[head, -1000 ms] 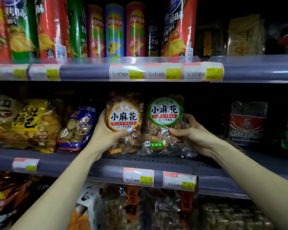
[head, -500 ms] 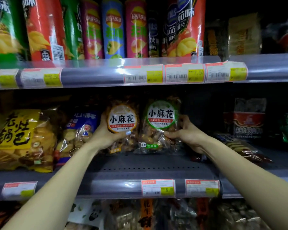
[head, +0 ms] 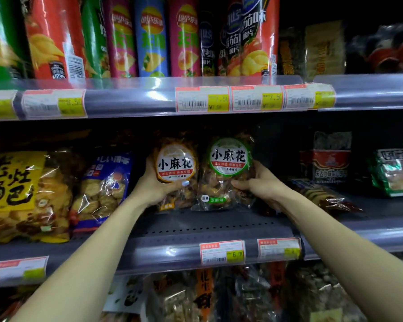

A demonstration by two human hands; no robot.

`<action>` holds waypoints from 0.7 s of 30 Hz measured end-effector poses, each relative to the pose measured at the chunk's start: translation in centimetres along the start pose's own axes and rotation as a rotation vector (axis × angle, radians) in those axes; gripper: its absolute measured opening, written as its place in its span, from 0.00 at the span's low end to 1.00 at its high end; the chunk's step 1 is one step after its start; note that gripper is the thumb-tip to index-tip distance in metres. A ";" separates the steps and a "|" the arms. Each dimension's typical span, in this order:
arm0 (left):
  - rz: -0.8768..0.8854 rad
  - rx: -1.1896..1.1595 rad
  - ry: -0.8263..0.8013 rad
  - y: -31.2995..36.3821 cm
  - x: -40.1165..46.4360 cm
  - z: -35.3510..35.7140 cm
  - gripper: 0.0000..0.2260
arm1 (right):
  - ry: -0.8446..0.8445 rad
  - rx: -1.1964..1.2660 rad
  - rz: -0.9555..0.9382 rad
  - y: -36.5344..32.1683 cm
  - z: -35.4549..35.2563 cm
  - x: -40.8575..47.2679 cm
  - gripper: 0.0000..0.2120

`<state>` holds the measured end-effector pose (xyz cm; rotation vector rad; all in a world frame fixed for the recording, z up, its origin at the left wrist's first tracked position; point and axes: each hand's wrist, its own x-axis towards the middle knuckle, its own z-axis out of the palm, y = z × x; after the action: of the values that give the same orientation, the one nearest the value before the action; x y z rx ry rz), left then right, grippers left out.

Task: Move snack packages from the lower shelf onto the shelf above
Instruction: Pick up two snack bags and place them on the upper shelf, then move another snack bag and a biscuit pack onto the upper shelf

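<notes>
Two clear snack bags stand upright side by side on the middle shelf. My left hand grips the orange-labelled bag from its left side, thumb across the front. My right hand holds the green-labelled bag from its right side. Both bags' bottoms rest on or just above the shelf board. The shelf above carries tall chip cans and chip bags packed along its front.
A blue cookie bag and a yellow bag stand left of my left hand. A flat packet lies right of my right hand, boxed snacks behind it. More packages fill the bottom shelf.
The view has tilted upward, so the shelves sit lower in frame. Both hands kept their grip and pushed the two bags slightly deeper onto the middle shelf.
</notes>
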<state>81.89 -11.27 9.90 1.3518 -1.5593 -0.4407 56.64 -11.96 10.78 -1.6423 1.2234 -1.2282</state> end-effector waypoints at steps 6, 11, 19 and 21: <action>-0.075 0.138 0.157 1.0 -0.9 0.5 0.47 | 0.189 -0.280 -0.046 -0.5 0.6 -1.7 0.33; -0.140 0.282 0.290 3.3 -3.5 1.9 0.49 | 0.253 -0.399 -0.142 -0.4 1.1 -3.3 0.30; 0.286 0.619 0.314 10.9 -11.9 7.7 0.20 | 0.190 -0.673 -0.428 1.3 -5.4 -9.4 0.16; 0.380 0.678 0.259 12.5 -13.9 11.1 0.15 | 0.167 -0.736 -0.477 2.9 -9.0 -11.6 0.12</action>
<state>64.42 1.56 8.71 1.4734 -1.7598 0.5267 46.23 -1.77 7.52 -2.5189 1.5590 -1.2880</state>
